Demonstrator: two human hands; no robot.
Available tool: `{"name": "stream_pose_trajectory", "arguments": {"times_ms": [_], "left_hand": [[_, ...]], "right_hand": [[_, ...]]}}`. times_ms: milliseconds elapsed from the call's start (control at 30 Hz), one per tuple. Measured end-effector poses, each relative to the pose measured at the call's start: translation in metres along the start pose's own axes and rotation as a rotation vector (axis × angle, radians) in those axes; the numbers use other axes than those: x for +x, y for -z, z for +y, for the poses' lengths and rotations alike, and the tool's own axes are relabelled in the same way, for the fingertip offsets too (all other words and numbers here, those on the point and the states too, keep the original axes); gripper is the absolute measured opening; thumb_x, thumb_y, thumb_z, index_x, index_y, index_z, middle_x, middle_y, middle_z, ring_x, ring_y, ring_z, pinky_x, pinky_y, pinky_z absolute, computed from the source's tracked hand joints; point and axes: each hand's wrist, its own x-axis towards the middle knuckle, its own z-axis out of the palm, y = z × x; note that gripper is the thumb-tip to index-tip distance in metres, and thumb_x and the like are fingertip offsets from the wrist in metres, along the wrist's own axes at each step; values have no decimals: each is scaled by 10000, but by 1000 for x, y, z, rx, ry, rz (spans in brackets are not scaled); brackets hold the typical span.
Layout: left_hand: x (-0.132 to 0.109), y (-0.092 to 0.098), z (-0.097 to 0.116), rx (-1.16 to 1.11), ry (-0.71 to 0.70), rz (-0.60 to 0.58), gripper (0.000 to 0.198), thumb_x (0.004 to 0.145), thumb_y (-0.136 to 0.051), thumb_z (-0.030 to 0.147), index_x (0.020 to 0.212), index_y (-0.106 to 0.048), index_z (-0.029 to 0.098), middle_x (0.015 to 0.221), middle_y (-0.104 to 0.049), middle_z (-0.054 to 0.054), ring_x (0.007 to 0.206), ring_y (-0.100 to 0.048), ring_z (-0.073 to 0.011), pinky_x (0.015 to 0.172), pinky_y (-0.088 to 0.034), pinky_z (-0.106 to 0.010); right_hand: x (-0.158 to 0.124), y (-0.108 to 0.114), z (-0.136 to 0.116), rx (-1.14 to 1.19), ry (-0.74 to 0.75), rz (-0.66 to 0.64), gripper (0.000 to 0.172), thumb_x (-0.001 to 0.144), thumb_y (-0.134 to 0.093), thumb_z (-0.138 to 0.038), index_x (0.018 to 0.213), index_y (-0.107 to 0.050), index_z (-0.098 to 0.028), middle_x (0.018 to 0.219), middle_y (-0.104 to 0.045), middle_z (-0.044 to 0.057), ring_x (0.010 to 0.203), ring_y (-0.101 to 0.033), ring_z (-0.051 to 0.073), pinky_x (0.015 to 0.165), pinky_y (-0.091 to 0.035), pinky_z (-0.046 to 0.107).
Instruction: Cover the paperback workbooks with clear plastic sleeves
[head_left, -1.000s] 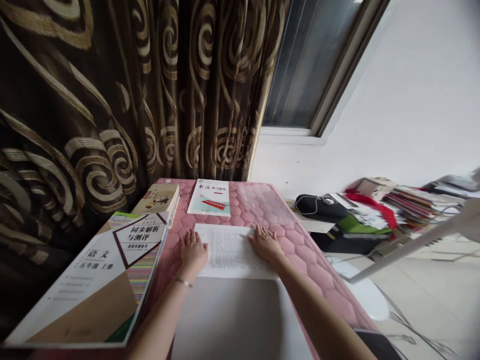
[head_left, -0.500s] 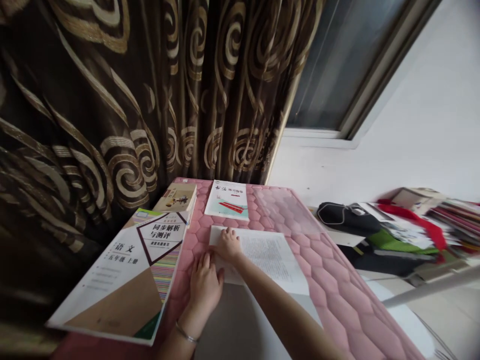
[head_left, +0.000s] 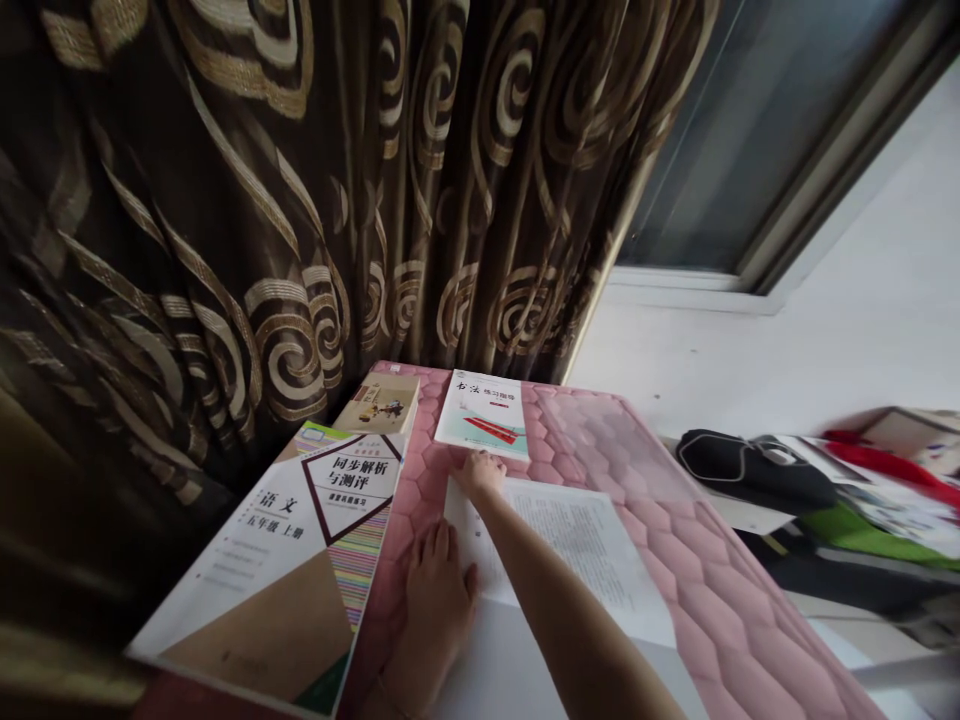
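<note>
A large white printed paper (head_left: pixel 592 540), with a crease across it, lies on the pink quilted table cover (head_left: pixel 675 555). Its lower part is plain and shaded. My left hand (head_left: pixel 441 590) rests flat along the paper's left edge, fingers stretched forward. My right hand (head_left: pixel 482 474) reaches across to the top left corner of the paper, fingers slightly bent on its upper edge, just below a thin white and teal book (head_left: pixel 482 415). To the left of my left hand lies a big white and brown workbook (head_left: pixel 277 580).
A smaller tan book (head_left: pixel 377 403) sits behind the workbook. A clear plastic sheet (head_left: pixel 600 435) lies at the table's back right. The patterned dark curtain (head_left: pixel 300 200) hangs along the back and left. Beyond the right edge are a black case (head_left: pixel 750 468) and green cloth (head_left: pixel 885 530).
My right hand has slid up to the paper's top edge, nearer the teal book. My left hand stays at the left edge. The whole view has shifted, with things appearing further right.
</note>
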Motion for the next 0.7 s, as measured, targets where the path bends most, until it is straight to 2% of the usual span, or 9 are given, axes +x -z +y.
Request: {"name": "stream_pose_trajectory", "arguments": {"times_ms": [133, 267, 367, 500, 700], "left_hand": [[0, 6, 3, -41, 15, 12, 457, 890, -500, 257, 1328, -584, 157, 1386, -569, -125, 1282, -509, -288, 1097, -405, -480], [2, 11, 5, -23, 24, -41, 435, 902, -512, 285, 1295, -613, 130, 1382, -572, -147, 1286, -516, -292, 1114, -393, -465], [3, 12, 5, -9, 27, -61, 446, 911, -500, 286, 1307, -602, 109, 1385, -566, -165, 1282, -520, -296, 1113, -393, -475], [2, 11, 6, -23, 23, -42, 435, 893, -515, 260, 1300, -606, 134, 1374, -573, -145, 1265, -532, -288, 1107, -402, -472], [0, 10, 7, -36, 33, -3, 479, 873, -540, 246, 1336, -561, 124, 1375, -566, -131, 1267, -513, -287, 1103, -405, -469]], "right_hand": [[-22, -6, 4, 2, 87, -3, 506, 902, -527, -440, 1278, -586, -105, 1316, -573, 236, 1235, -522, 333, 1008, -351, 460], [-47, -9, 16, 16, 146, -54, 562, 836, -630, -496, 1253, -592, -121, 1272, -599, 215, 1222, -531, 327, 976, -393, 440], [-55, -7, 23, 31, 161, -76, 559, 798, -672, -535, 1183, -627, -133, 1230, -621, 202, 1187, -555, 321, 957, -406, 440], [-43, -2, 23, 45, 155, -79, 562, 774, -687, -566, 1123, -665, -126, 1197, -654, 187, 1142, -586, 316, 944, -410, 426], [-2, 1, 15, 48, 79, -91, 559, 780, -645, -625, 1077, -714, -157, 1096, -723, 144, 1079, -638, 308, 974, -397, 442]]}}
